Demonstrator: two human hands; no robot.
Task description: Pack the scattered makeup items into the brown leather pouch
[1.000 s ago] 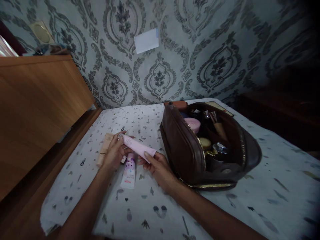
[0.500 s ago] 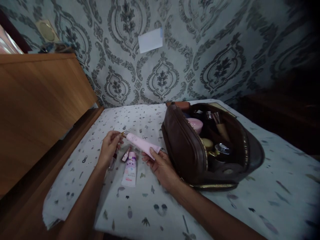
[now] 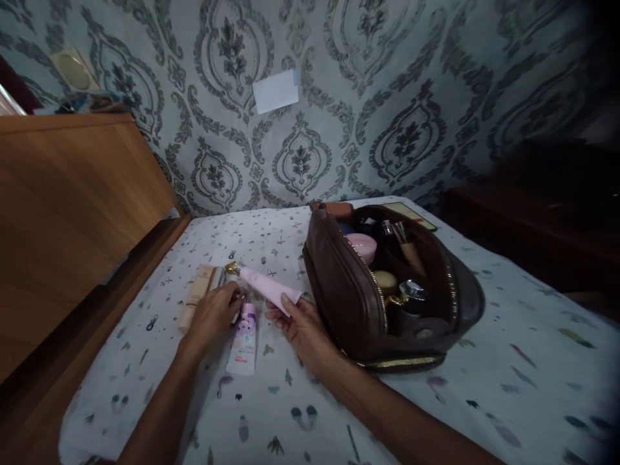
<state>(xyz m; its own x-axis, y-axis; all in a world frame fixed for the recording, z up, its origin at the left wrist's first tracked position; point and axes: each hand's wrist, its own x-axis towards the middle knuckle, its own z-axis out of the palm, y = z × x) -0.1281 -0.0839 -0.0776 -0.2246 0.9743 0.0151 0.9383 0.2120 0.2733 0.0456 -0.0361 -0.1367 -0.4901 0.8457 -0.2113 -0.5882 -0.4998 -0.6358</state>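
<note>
My right hand point(image 3: 303, 323) is closed around the flat end of a pink squeeze tube point(image 3: 266, 284) that has a gold tip point(image 3: 232, 267) pointing away to the left. Just below that tip is my left hand point(image 3: 216, 313), palm down, its fingers curled together over small items lying on the cloth; what they grip, if anything, is hidden. Beside those fingers lies a white and purple tube point(image 3: 242, 345) with a cartoon print. A beige tube point(image 3: 196, 294) and a slim silver-capped item point(image 3: 217, 276) lie partly behind my left hand.
A brown makeup bag point(image 3: 346, 284) stands unzipped on the right, holding a pink round jar point(image 3: 362, 247), brushes point(image 3: 409, 248) and other cosmetics. Patterned cloth point(image 3: 271, 413) covers the surface. A wooden cabinet point(image 3: 72, 194) borders the left; a papered wall point(image 3: 300, 155) rises behind.
My left hand has moved from the pink tube's tip down and right over the small items, uncovering the beige tube. The right hand keeps the pink tube. The whole view has shifted slightly.
</note>
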